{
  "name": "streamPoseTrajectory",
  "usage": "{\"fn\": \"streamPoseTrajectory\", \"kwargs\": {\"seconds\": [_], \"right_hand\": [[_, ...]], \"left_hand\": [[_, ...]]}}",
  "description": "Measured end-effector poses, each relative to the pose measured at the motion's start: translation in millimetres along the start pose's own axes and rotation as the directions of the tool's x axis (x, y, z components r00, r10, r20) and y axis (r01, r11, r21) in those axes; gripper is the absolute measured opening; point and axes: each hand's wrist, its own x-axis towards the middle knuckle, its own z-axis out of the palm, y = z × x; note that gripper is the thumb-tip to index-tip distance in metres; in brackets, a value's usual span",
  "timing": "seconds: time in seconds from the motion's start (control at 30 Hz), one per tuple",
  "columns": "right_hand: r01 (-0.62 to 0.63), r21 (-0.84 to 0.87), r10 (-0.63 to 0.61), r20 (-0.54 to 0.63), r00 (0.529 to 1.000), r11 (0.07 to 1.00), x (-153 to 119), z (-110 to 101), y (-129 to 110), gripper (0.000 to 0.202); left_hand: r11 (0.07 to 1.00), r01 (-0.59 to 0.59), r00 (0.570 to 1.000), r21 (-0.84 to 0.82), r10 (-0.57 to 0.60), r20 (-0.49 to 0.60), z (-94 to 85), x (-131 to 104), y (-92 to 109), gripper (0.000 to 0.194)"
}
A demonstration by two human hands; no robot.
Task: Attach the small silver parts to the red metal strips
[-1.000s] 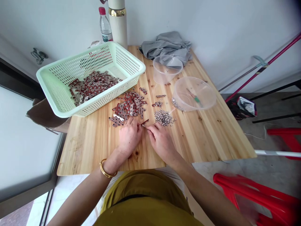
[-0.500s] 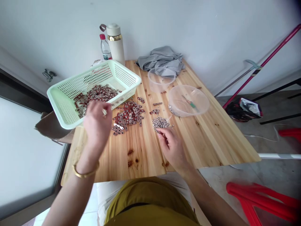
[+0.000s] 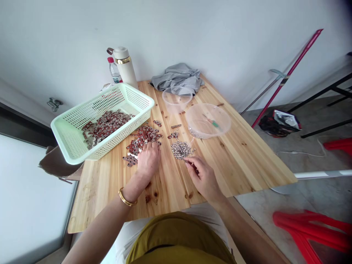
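Note:
My left hand (image 3: 149,160) reaches down at the near right edge of a pile of small reddish-brown strips (image 3: 143,136) with round metal spots. Its fingers bend away from me and the tips are hidden, so what they hold does not show. To the right, my right hand (image 3: 202,177) is closed in a pinch at the near edge of a heap of small silvery round pieces (image 3: 180,149). Something thin and dark sticks out from its fingertips, too small to name. A pale green plastic basket (image 3: 110,148) at the left holds many more of the strips.
Two clear plastic tubs (image 3: 209,121) stand behind the silvery heap; a green-ended tool shows in the nearer one. A grey cloth (image 3: 178,79), a white flask (image 3: 126,68) and a plastic bottle (image 3: 114,71) are at the back. A red stool (image 3: 308,231) stands at the right.
My left hand has moved from over the basket's near edge rightward and down to the strip pile. My right hand stays by the silvery heap. The view has shifted a little.

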Motion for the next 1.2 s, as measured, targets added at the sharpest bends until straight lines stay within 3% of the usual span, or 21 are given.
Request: {"fn": "streamPoseTrajectory", "kwargs": {"seconds": [0.1,0.2,0.3,0.4,0.47,0.57,0.67,0.8,0.97,1.1,1.2], "right_hand": [[0.004,0.018,-0.004,0.010,1.000,1.000,-0.7,0.4,2.1,0.017],[-0.001,0.020,0.001,0.006,1.000,1.000,2.0,0.7,5.2,0.018],[0.007,-0.003,-0.007,0.016,1.000,1.000,6.5,1.2,6.2,0.019],[0.014,-0.035,-0.012,0.044,0.999,0.999,11.1,1.5,6.0,0.019],[0.005,-0.056,-0.003,0.039,0.999,0.998,15.0,0.6,7.5,0.019],[-0.016,-0.126,0.016,0.001,1.000,0.992,24.9,-3.0,12.5,0.016],[0.025,-0.238,-0.015,0.043,0.999,0.971,39.4,-4.9,15.0,0.011],[0.134,-0.407,-0.070,0.167,0.983,0.904,58.9,3.4,9.0,0.015],[0.211,-0.591,-0.046,0.281,0.959,0.779,74.9,21.0,0.9,0.014],[0.220,-0.648,0.007,0.328,0.945,0.729,81.8,27.1,-4.5,0.011],[0.235,-0.615,-0.016,0.340,0.940,0.753,83.3,27.5,-10.7,0.014]], "left_hand": [[0.998,0.000,1.000,-0.068,-0.001,-0.018,-4.8,-4.2,-7.6,0.020],[0.950,0.081,0.997,-0.303,-0.082,0.009,-9.0,-12.0,-13.1,0.017],[0.771,0.211,0.977,-0.600,-0.147,0.155,-9.3,-17.8,-16.5,0.016],[0.642,0.272,0.961,-0.716,-0.138,0.241,-7.8,-21.2,-18.9,0.018],[0.682,0.269,0.962,-0.680,-0.151,0.229,-7.8,-23.6,-19.4,0.018],[0.821,0.216,0.976,-0.528,-0.167,0.139,-9.3,-27.5,-18.1,0.016],[0.899,0.146,0.989,-0.413,-0.121,0.086,-8.8,-30.7,-16.5,0.017],[0.927,0.097,0.995,-0.364,-0.081,0.059,-1.8,-33.6,-16.0,0.018],[0.925,0.091,0.995,-0.369,-0.074,0.060,4.0,-36.4,-15.8,0.019],[0.924,0.089,0.996,-0.373,-0.073,0.058,4.7,-37.5,-15.5,0.019],[0.920,0.087,0.996,-0.383,-0.076,0.045,5.9,-37.3,-15.6,0.020]]}}
